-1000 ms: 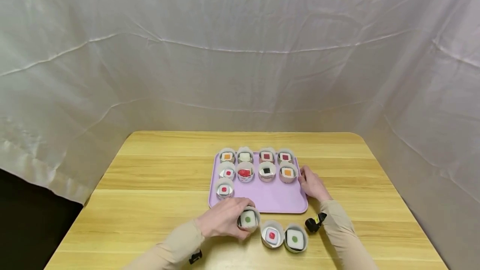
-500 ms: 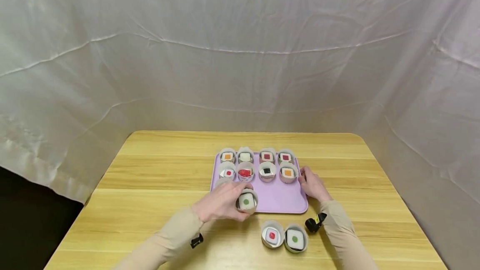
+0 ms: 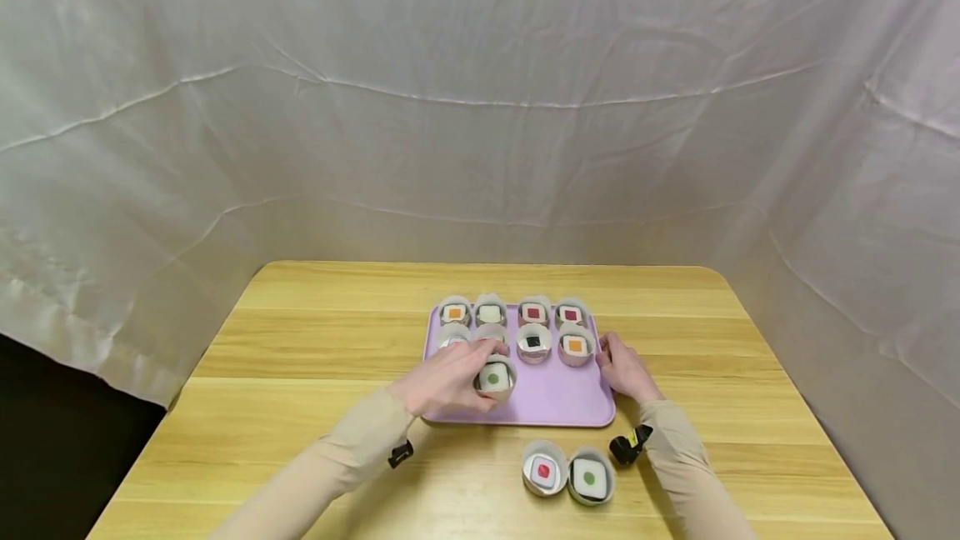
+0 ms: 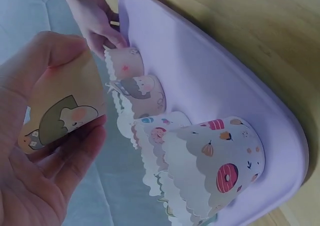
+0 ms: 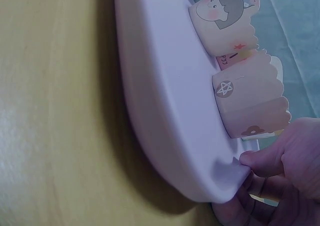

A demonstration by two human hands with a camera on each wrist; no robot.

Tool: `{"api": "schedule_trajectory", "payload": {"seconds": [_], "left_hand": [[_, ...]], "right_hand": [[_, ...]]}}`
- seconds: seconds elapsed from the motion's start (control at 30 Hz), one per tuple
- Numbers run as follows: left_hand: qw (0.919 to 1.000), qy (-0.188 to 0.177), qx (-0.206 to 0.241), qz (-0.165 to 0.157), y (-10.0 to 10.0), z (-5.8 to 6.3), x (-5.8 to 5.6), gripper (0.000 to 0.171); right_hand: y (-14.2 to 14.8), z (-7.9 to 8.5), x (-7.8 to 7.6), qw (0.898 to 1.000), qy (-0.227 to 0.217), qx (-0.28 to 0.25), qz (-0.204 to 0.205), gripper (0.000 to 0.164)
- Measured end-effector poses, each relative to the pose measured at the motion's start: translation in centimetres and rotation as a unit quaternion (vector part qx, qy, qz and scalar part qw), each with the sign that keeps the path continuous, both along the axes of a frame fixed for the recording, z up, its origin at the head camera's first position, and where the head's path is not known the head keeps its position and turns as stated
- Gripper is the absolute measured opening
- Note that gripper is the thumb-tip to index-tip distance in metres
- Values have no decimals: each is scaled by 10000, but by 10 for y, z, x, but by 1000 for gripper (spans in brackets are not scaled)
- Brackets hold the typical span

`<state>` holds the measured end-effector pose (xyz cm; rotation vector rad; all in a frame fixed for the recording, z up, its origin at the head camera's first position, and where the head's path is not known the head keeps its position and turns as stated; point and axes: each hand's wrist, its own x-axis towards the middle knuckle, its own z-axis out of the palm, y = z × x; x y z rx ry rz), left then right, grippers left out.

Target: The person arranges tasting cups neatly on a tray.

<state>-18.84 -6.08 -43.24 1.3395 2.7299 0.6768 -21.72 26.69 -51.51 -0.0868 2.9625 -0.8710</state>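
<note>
My left hand [image 3: 450,377] grips a scalloped paper cup [image 4: 75,101] printed with a cartoon face. In the head view a white, sushi-like piece with a green centre [image 3: 493,377] sits inside it. The left wrist view shows this cup raised, apart from the lilac tray [image 3: 562,402]. With thumb and curled fingers my right hand [image 3: 624,369] pinches the tray's right rim. Two rows of similar cups stand on the tray, among them one with a black centre [image 3: 533,343] and one with an orange centre [image 3: 575,346]. My left hand hides part of the tray's left side.
Two more cups stand on the wooden table [image 3: 315,340] before the tray, one with a red-centred piece [image 3: 543,471], one with a green-centred piece [image 3: 590,479]. They touch or nearly touch. Pale cloth [image 3: 480,148] hangs behind the table and at its sides.
My left hand has lifted the cup with the green-centred piece off the table in front of the tray and moved it forward over the tray. My right hand stays at the rim.
</note>
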Motion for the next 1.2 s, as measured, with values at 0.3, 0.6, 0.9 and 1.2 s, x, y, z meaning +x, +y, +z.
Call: {"api": "schedule_trajectory", "payload": {"seconds": [0.3,0.6,0.9,1.2], "left_hand": [[9995,-118,-252,166,5,-10,-10,75],[9969,-290,-533,508,7,-23,-12,66],[9946,-252,-758,661,11,-33,-12,68],[9941,-111,-813,708,12,-39,-13,65]], "right_hand": [[3,-2,1,9995,191,-224,123,20],[0,1,1,9998,-54,-214,-7,21],[0,-2,-1,9999,-104,-78,-58,21],[0,-1,-1,9999,-68,-93,-48,21]]}}
